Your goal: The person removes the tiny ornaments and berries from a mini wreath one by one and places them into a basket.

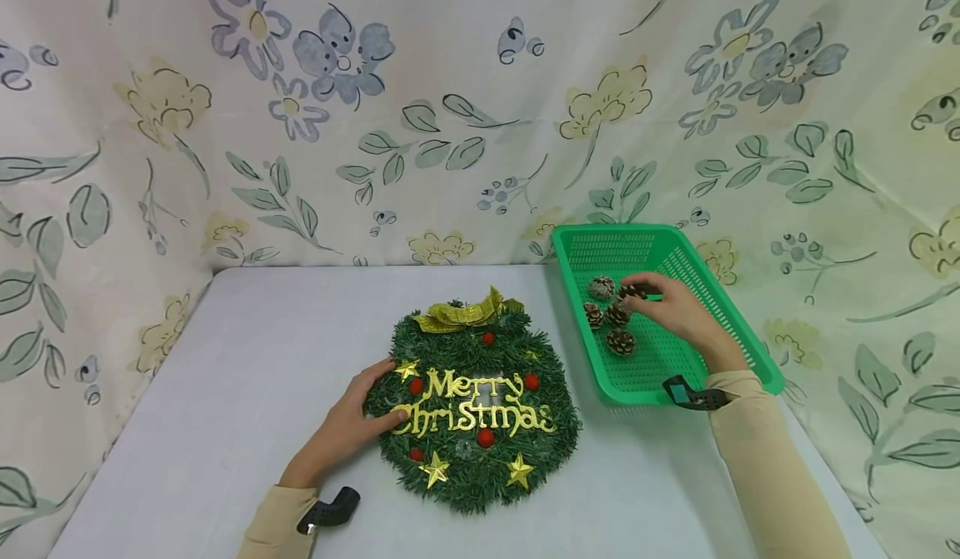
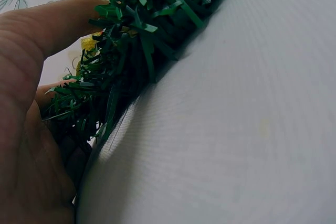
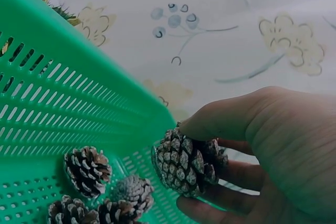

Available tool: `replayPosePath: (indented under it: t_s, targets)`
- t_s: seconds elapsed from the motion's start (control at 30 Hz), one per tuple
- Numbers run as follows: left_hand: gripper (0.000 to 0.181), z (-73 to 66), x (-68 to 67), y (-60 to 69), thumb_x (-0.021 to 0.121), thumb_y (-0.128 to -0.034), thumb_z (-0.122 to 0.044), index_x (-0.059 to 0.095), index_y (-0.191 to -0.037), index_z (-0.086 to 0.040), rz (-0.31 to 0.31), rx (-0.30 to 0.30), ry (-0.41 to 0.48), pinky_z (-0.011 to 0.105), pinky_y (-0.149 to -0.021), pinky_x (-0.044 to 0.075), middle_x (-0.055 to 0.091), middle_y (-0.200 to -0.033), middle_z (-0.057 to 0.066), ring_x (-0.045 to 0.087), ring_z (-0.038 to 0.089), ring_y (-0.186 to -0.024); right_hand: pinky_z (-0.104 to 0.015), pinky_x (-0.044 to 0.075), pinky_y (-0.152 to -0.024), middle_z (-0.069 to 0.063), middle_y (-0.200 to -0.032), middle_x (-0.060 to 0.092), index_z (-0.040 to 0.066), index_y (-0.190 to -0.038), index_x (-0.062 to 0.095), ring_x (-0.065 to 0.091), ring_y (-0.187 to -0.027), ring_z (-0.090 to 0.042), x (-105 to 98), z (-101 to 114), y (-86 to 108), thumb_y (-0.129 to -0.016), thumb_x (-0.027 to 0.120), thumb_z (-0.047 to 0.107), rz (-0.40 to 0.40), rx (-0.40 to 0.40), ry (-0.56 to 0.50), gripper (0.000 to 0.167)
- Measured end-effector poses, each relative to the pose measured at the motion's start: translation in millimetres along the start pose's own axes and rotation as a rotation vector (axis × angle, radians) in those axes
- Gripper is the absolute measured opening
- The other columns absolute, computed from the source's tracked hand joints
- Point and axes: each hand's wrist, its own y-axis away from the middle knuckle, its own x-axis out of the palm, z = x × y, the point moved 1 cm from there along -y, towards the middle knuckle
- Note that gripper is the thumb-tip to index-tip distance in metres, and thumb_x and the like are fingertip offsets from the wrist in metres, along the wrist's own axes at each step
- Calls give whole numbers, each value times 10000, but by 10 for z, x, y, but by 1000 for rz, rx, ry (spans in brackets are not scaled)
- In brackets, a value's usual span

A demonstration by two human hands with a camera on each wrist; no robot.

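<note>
A green tinsel wreath (image 1: 468, 463) with gold "Merry Christmas" lettering (image 1: 438, 420) lies on the white table. My left hand (image 1: 348, 421) grips its left edge. In the left wrist view the thumb (image 2: 58, 22) lies over the tinsel (image 2: 142, 30), with the other fingers partly hidden behind it. Over the green basket (image 1: 596, 359), my right hand (image 1: 678, 309) pinches a pine cone (image 3: 181, 163) between thumb and fingers. Below and beside it several more pine cones (image 1: 621, 342) sit on the basket floor.
A gold bow (image 1: 465, 316), red balls (image 1: 486, 438) and gold stars (image 1: 434, 470) decorate the wreath. Behind the table hangs a flower-printed cloth (image 1: 420, 176). The basket stands at the table's right, its slotted walls rising around the cones.
</note>
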Motion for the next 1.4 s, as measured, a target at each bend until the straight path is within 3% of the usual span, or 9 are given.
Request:
replayPosePath:
  t_s: [0.63,1.4]
  targets:
    - [870,-14,-18,-8,766,-886,-465,319,-1589,-215,-7,-12,6,738,-1140,289,269,-1664,119,250,438,-1526,-613,477,-965,-237,-1455,517,69,-1423,546,451,-1339,-450,6,-92,34,-1029,604,334,-1,5,0,479]
    - [833,-19,-11,-17,727,-921,-466,307,-1591,-202,14,-20,-7,729,-1123,316,241,-1674,134,233,459,-1526,-636,467,-994,-250,-1469,507,49,-1432,537,433,-1363,-475,18,-162,70,-1031,602,281,10,12,-4,467]
